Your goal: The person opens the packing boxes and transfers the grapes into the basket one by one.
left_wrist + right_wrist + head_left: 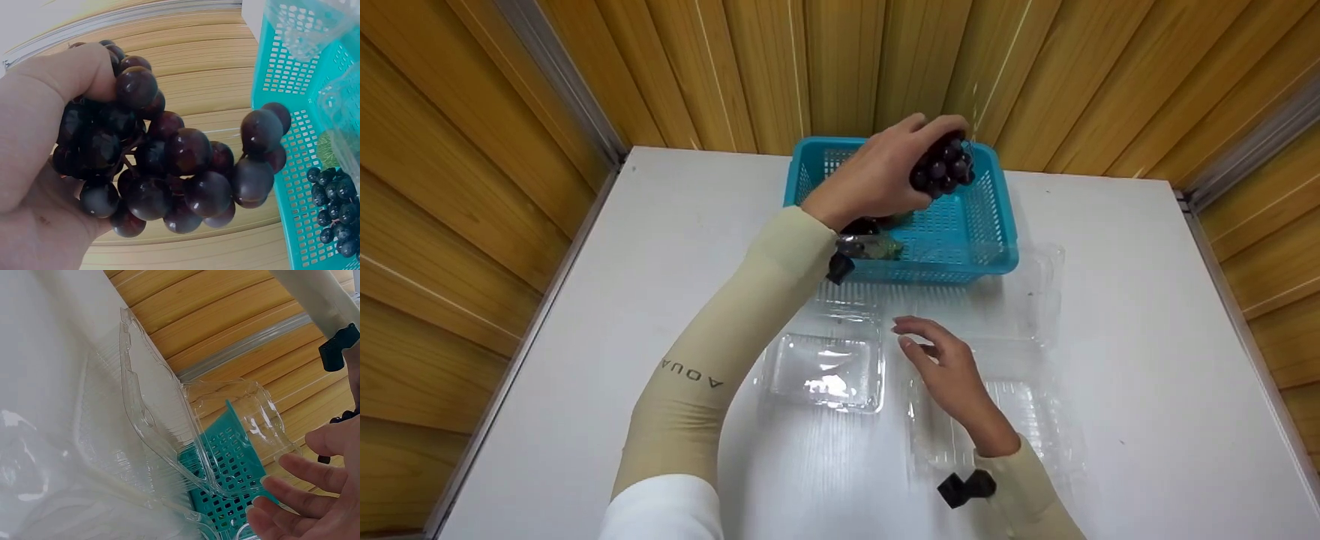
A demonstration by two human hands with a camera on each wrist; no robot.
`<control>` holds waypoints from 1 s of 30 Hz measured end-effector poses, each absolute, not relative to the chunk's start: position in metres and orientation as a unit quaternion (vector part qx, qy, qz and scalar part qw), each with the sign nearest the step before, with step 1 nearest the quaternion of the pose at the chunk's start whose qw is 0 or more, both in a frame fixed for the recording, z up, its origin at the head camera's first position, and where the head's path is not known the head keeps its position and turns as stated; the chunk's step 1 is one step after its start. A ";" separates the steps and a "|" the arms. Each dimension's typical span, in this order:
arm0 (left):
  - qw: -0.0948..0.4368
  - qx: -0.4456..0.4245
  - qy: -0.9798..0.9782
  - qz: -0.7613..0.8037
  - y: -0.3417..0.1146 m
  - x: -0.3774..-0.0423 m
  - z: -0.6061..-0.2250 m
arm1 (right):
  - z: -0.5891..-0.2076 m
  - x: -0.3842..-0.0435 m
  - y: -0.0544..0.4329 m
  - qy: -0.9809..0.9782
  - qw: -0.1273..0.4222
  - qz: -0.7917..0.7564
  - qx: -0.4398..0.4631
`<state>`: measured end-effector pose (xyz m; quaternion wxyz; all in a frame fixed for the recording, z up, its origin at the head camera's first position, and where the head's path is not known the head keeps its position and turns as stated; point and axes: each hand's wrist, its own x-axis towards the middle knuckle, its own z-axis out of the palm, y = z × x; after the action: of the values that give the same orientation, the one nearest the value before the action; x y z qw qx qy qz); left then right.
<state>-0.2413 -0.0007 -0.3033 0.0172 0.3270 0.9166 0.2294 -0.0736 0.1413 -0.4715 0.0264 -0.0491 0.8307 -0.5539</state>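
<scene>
My left hand point(889, 169) grips a bunch of dark purple grapes point(943, 169), held up over the teal basket point(1006, 244). In the left wrist view the thumb and fingers curl round one end of the grape bunch point(188, 163), and the rest of it sticks out. With fingers loosely bent and nothing in them, my right hand point(949, 367) hovers over clear plastic clamshell boxes. Nearest to it are a box point(829, 371) on its left and another box point(1020, 412) below it.
Inside the basket lie a second bunch of dark grapes point(337, 208) and other produce, partly behind my left forearm. A clear lid point(1039, 296) leans at the basket's front right. Wood-look walls point(840, 67) close in the white table point(1147, 337) behind and at both sides.
</scene>
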 end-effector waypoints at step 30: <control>0.008 0.298 0.926 0.231 0.014 -0.259 -0.336 | -0.472 -0.067 0.142 0.829 0.036 -0.556 -0.045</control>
<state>-0.2593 0.0140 -0.3360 0.0083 0.2985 0.9261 0.2305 -0.0673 0.1422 -0.4719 0.0363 -0.0445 0.8289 -0.5564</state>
